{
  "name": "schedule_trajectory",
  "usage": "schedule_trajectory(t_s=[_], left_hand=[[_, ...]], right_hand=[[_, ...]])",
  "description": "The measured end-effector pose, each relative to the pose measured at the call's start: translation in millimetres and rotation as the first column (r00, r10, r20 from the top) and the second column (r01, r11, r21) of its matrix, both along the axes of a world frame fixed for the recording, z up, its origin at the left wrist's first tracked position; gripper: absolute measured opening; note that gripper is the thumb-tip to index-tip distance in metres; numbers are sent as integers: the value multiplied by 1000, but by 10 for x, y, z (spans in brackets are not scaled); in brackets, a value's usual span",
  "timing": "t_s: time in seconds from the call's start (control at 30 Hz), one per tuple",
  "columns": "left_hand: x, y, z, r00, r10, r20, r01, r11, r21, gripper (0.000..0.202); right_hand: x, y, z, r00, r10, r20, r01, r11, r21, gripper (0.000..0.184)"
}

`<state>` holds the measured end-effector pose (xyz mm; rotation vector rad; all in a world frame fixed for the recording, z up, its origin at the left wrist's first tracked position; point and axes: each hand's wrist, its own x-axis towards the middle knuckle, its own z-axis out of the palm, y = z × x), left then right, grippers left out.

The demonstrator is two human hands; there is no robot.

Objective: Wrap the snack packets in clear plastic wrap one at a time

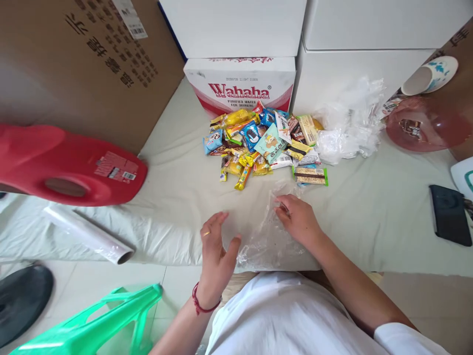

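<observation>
My right hand (297, 217) pinches the upper edge of a clear plastic bag (273, 246), which lies crumpled on the cloth-covered table (354, 217) near its front edge. To the left of the bag, my left hand (219, 256) is held with thumb and fingers apart and nothing between them; a ring and a red cord bracelet are on it. Beyond both hands lies a heap of small wrapped snacks (271, 143), in yellow, blue, green and white wrappers. A bundle of clear plastic bags (349, 123) touches or nearly touches the heap's right side.
White boxes, one a Wahaha water carton (244, 88), stand at the back. At left are a cardboard box (121, 64), a red jug (111, 172) and a plastic-film roll (92, 234). A pink bowl (424, 123), paper cup (441, 74) and phone (449, 212) are right. A green stool (84, 320) stands below.
</observation>
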<state>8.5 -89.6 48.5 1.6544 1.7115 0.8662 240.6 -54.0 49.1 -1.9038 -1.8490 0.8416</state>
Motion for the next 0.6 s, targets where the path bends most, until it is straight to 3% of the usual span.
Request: schedule_trajectory(t_s=[0.07,0.13,0.2,0.27,0.3,0.43,0.53,0.6], left_hand=[[143,91,50,999,-21,-27,22,999,33,72],[296,219,11,999,-44,7,44,998,-34,85],[393,356,-90,993,-60,100,75,986,-152,62],[403,468,-199,978,-42,207,90,969,-232,28],[379,509,-242,967,-15,254,81,965,-250,23],[186,619,-320,904,172,392,-27,937,-349,27],[38,704,-324,848,279,451,-63,897,-437,28],[-38,751,-294,832,341,439,-151,899,-411,35]], right_hand=[[-114,16,2,998,65,10,-65,998,25,26],[-165,29,-22,993,105,-55,-101,993,57,23],[-135,54,-72,978,96,-184,-77,992,104,20],[-20,80,-131,942,5,-336,33,994,108,21],[62,87,-159,913,-67,-402,104,992,70,23],[428,63,-263,781,-355,-513,334,933,-136,39],[592,43,-330,751,-432,-500,416,897,-150,39],[617,50,-359,767,-433,-474,418,897,-143,33]])
